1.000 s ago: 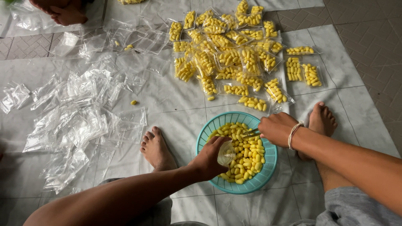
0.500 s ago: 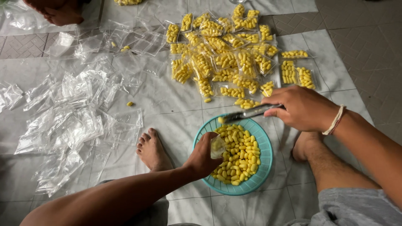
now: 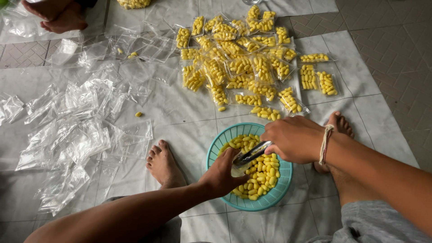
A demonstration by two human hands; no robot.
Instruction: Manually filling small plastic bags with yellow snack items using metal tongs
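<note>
A teal plastic basket (image 3: 225, 137) sits on the floor between my bare feet, filled with small yellow oval pieces (image 3: 261, 173). My left hand (image 3: 220, 173) holds a small clear bag over the basket. My right hand (image 3: 292, 137) grips metal tongs (image 3: 251, 154) whose tips point into the bag's mouth. A string bracelet is on my right wrist.
A pile of filled clear packets (image 3: 238, 67) lies beyond the basket. Empty clear bags (image 3: 76, 130) are spread over the floor at the left. One loose yellow piece (image 3: 138, 114) lies on the sheet. Another person's feet (image 3: 58, 15) show at the top left.
My right hand has brought the tongs down from the basket's far rim to the bag in my left hand. The left hand has stayed over the basket.
</note>
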